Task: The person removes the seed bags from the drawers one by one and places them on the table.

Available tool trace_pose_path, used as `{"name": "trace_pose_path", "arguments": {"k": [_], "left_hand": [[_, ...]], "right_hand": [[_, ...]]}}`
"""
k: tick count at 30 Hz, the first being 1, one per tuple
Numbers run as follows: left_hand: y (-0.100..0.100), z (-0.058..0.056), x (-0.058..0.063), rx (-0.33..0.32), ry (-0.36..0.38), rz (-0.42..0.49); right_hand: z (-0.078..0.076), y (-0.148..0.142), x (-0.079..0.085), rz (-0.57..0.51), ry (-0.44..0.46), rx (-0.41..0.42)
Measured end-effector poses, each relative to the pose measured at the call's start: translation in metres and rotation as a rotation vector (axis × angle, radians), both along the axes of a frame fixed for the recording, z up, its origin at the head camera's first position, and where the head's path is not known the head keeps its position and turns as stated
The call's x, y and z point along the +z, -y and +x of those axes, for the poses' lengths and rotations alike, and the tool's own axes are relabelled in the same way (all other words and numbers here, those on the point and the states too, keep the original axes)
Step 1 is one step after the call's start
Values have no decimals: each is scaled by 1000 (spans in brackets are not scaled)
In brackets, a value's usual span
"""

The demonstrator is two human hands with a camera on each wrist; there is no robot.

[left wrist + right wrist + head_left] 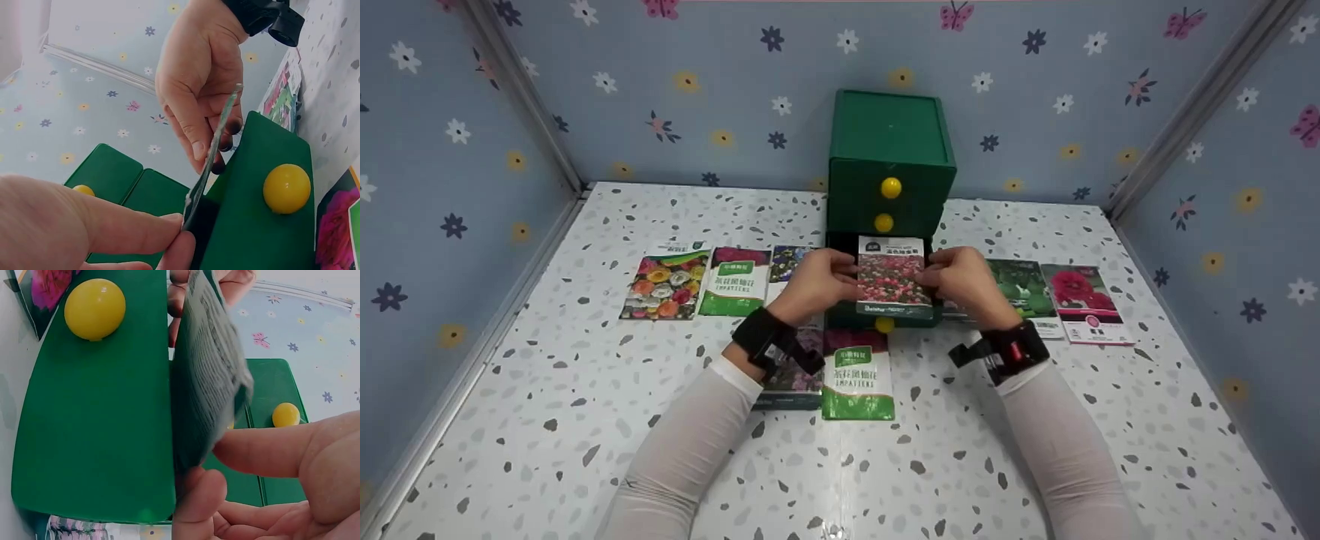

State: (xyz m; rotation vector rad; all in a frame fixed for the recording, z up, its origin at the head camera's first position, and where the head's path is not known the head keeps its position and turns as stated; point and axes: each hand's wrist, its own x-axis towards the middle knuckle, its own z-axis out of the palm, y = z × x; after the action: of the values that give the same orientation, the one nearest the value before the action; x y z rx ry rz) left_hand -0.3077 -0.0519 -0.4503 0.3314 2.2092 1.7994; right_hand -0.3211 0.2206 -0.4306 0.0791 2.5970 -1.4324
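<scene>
A seed packet (894,274) with small red and pink flowers lies over the pulled-out bottom drawer (840,319) of a green drawer cabinet (891,131). My left hand (816,283) pinches the packet's left edge between thumb and fingers. On the opposite edge, my right hand (964,283) pinches it too. Seen from the left wrist, the packet (209,157) is edge-on and slightly bowed, tilted over the drawer front with its yellow knob (287,188). The right wrist view shows the packet's printed back (208,371) close against the drawer's rim.
Left of the cabinet lie several seed packets, including a multicoloured flower one (666,289) and an Impatiens one (735,283). In front are a second Impatiens packet (857,379) and a purple-flowered one (795,379). A green packet (1020,289) and a red-flowered one (1087,300) lie to the right.
</scene>
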Motion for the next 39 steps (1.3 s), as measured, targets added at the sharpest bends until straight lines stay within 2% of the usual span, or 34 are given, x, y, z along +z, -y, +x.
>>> {"name": "trace_pose_path", "arguments": {"k": [6, 13, 20, 27, 34, 39], "left_hand": [[4, 5, 0, -30, -13, 23], [1, 6, 3, -68, -70, -33], [-4, 13, 5, -110, -74, -53], [-13, 22, 7, -125, -112, -113], [-23, 30, 11, -140, -90, -97], [-29, 34, 10, -147, -65, -117]], "right_hand": [[5, -2, 1, -46, 8, 15], [12, -8, 4, -56, 26, 26], [15, -20, 1, -20, 39, 85], [19, -37, -3, -47, 79, 112], [24, -52, -1, -44, 89, 163], [25, -62, 1, -59, 129, 200]]}}
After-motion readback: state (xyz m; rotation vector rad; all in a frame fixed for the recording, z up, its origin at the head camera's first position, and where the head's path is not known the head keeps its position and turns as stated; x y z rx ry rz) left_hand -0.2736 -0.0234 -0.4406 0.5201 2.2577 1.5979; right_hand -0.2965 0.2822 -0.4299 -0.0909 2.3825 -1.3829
